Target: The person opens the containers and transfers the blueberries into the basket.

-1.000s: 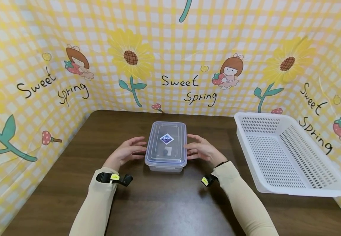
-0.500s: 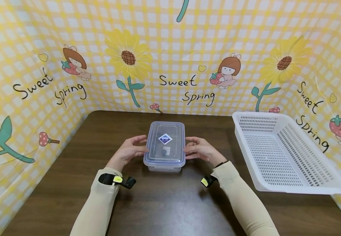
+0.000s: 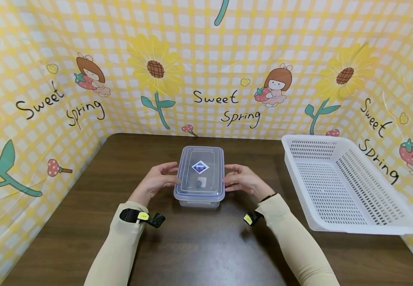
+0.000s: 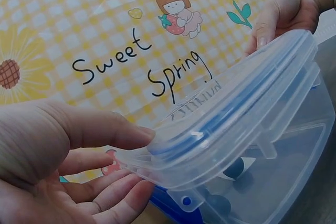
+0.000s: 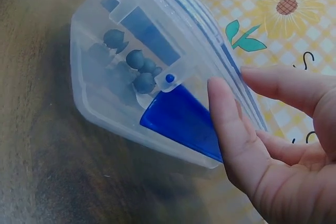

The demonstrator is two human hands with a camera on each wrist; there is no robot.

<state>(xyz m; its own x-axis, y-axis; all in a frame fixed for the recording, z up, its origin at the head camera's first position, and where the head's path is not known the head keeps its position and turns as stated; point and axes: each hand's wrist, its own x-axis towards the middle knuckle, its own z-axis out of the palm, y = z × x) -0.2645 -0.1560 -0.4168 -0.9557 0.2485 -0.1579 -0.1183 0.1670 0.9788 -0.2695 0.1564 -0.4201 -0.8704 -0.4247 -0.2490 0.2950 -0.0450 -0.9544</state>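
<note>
One lidded clear box (image 3: 199, 177) with blue pieces inside, count unclear; left hand (image 3: 155, 184) and right hand (image 3: 243, 181) pinch its lid (image 4: 231, 124) edges; one white basket (image 3: 346, 186), nothing inside

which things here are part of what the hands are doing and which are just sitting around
In hand:
- clear plastic container, with blue pieces inside
- its lid, thumbs at both long edges
- left hand
- right hand

Lying about:
- white perforated basket, on the right, untouched
- brown table
- yellow printed backdrop
</note>
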